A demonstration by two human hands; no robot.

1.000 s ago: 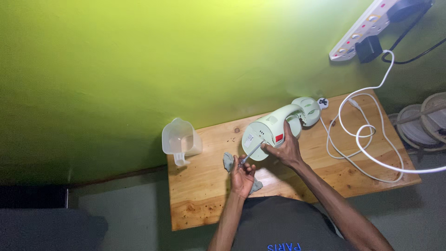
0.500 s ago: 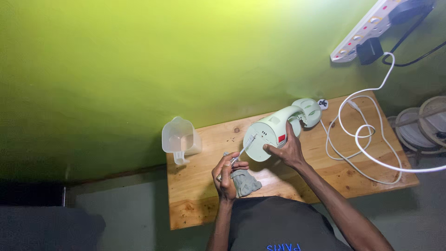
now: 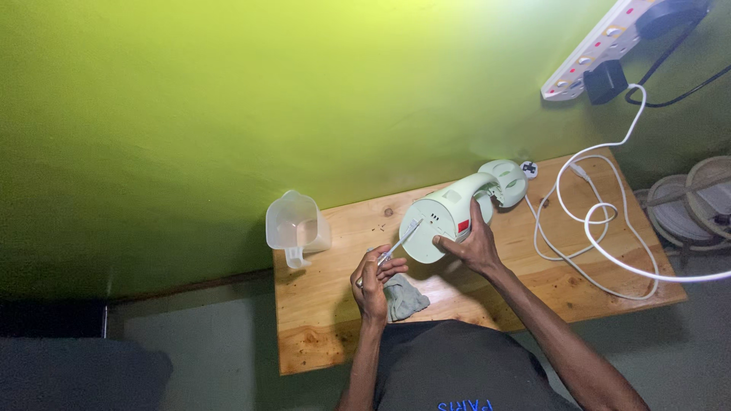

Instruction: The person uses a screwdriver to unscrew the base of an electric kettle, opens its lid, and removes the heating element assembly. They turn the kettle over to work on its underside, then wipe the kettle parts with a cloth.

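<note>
Wooden table (image 3: 335, 335) against the green wall, and on it, well off to the left of the working fingers, a clear plastic jug (image 3: 295, 227) standing open-mouthed; nothing in it that I can make out. Right of the hands, loops of white cable (image 3: 590, 228) sprawl across the boards, running up to a power strip (image 3: 601, 46) on the wall. Now the pale green appliance (image 3: 457, 213), lying on its side, round base facing the person, long axis running from that base up and away to the right toward its handle end. The right hand (image 3: 472, 247) is clamped on the lower edge of the base, fingers wrapped round the body, thumb pressing the rim. The left hand (image 3: 375, 283) is closed on a slim white brush (image 3: 400, 242), pinched near its lower end; the brush slants up and right from the fingers, its tip touching the base's flat face. Just below the left fingers, touching the wrist side, a crumpled grey cloth (image 3: 405, 298) lies on the wood
</note>
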